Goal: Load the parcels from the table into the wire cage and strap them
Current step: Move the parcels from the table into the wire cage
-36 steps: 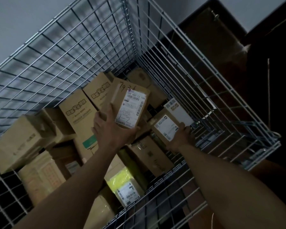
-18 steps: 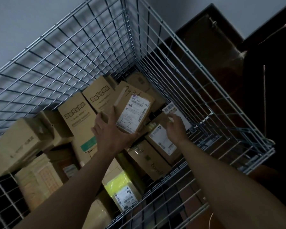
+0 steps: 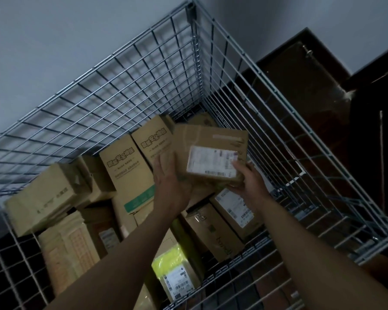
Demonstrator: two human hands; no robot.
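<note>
I look down into a grey wire cage (image 3: 143, 70) with several cardboard parcels stacked inside. Both hands hold one brown parcel with a white shipping label (image 3: 211, 153) above the pile, near the cage's far right corner. My left hand (image 3: 170, 182) grips its left edge and underside. My right hand (image 3: 246, 182) grips its lower right corner, thumb on the label. Two tall printed boxes (image 3: 130, 173) stand just to the left of it. A labelled box (image 3: 235, 209) lies below my right hand.
A yellow-green padded parcel (image 3: 173, 267) lies at the near side of the cage. A tilted box (image 3: 43, 198) leans at the left. The cage's near rim (image 3: 244, 265) crosses under my forearms. Dark brown furniture (image 3: 323, 108) stands beyond the right wall.
My right hand left the lower labelled box and took hold of the parcel in my left hand. The parcel has turned, and both hands now carry it slightly higher and to the right.
</note>
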